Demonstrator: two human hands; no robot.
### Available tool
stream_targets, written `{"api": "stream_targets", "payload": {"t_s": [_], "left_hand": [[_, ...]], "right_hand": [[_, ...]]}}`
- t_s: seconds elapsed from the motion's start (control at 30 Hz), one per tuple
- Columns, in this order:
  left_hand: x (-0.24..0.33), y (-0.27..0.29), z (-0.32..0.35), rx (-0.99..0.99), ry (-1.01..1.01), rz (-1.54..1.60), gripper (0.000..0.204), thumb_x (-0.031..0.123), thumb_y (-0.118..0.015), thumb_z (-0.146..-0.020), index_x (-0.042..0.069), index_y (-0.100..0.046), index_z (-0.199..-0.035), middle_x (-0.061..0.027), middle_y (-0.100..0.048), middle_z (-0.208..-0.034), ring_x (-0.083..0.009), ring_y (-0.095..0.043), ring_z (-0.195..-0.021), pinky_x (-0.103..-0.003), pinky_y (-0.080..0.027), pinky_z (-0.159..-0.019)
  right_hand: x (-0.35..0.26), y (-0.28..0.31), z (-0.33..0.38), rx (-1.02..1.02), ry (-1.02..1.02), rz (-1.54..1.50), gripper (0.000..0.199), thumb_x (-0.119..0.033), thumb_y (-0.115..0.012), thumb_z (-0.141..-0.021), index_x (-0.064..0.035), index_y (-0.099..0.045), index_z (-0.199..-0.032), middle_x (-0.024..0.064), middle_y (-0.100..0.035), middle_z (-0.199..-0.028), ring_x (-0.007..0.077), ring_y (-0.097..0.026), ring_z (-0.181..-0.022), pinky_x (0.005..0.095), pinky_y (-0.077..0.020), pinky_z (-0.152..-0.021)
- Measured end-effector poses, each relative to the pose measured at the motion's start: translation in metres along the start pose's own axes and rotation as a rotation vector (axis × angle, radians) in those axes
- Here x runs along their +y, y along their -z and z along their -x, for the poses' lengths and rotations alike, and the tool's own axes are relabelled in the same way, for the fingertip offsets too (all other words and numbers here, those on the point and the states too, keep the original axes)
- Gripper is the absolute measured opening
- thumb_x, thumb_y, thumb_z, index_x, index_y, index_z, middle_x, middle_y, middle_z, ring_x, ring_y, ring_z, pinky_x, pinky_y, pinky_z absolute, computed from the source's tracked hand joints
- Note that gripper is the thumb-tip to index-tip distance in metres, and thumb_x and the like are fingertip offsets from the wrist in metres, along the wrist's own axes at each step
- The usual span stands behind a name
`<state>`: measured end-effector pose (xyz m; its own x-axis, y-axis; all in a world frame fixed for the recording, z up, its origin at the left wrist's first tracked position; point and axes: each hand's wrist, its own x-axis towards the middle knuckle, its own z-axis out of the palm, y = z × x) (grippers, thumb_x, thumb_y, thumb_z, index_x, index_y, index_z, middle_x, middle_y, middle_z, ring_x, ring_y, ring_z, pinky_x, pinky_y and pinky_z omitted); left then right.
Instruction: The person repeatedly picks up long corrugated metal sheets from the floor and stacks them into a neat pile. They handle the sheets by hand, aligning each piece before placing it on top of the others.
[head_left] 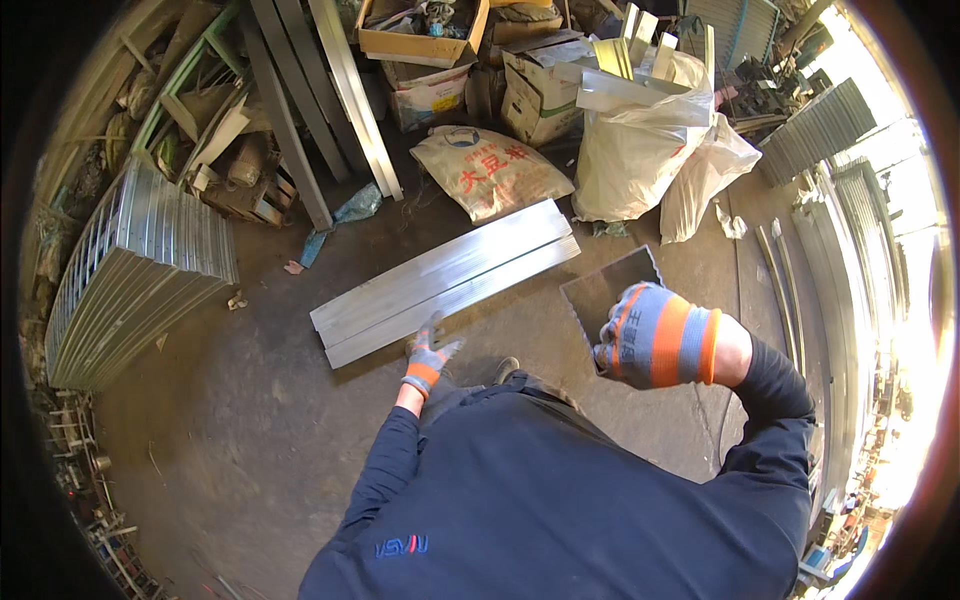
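Observation:
My right hand [655, 335], in a grey glove with orange stripes, is closed on the lower corner of a flat square metal sheet [608, 290] and holds it up in front of me. My left hand [430, 355], in the same kind of glove, reaches down with fingers spread just above the near edge of two long silvery metal panels [445, 280] lying side by side on the concrete floor. It holds nothing. My dark blue jacket fills the lower middle of the view.
A stack of corrugated metal sheets [135, 275] lies at the left. Long metal bars [330, 100] lean at the back. Cardboard boxes [420, 45], a printed sack [490, 170] and white bags of offcuts [640, 140] stand beyond the panels. More ribbed sheets [850, 220] line the right.

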<state>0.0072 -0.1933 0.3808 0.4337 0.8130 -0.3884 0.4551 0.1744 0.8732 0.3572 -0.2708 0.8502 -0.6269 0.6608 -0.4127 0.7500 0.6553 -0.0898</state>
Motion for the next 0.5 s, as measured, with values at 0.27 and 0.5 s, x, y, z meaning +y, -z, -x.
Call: {"api": "stream_targets", "payload": {"t_s": [0.27,0.5], "left_hand": [[0.074,-0.042,-0.006,-0.336,-0.209,-0.202,0.113,0.053,-0.098,-0.083,0.013,-0.042,-0.173,-0.0249,-0.044,-0.173,-0.0422,-0.041,-0.161,-0.049,-0.036,-0.132],[0.096,-0.026,-0.066,-0.324,-0.526,-0.444,0.139,0.065,-0.096,-0.076,0.009,-0.023,-0.179,-0.028,-0.024,-0.182,-0.0447,-0.025,-0.169,-0.053,-0.027,-0.136]], "right_hand": [[0.061,0.041,0.104,-0.014,-0.38,0.099,0.026,-0.037,-0.078,-0.093,-0.0157,-0.082,-0.079,0.0122,-0.071,-0.069,0.0381,-0.073,-0.071,0.049,-0.0559,-0.065],[0.044,0.185,0.151,0.416,-0.85,-0.15,0.021,-0.019,-0.089,-0.091,-0.0048,-0.084,-0.107,0.0052,-0.082,-0.094,0.0167,-0.073,-0.078,0.0341,-0.0575,-0.073]]}}
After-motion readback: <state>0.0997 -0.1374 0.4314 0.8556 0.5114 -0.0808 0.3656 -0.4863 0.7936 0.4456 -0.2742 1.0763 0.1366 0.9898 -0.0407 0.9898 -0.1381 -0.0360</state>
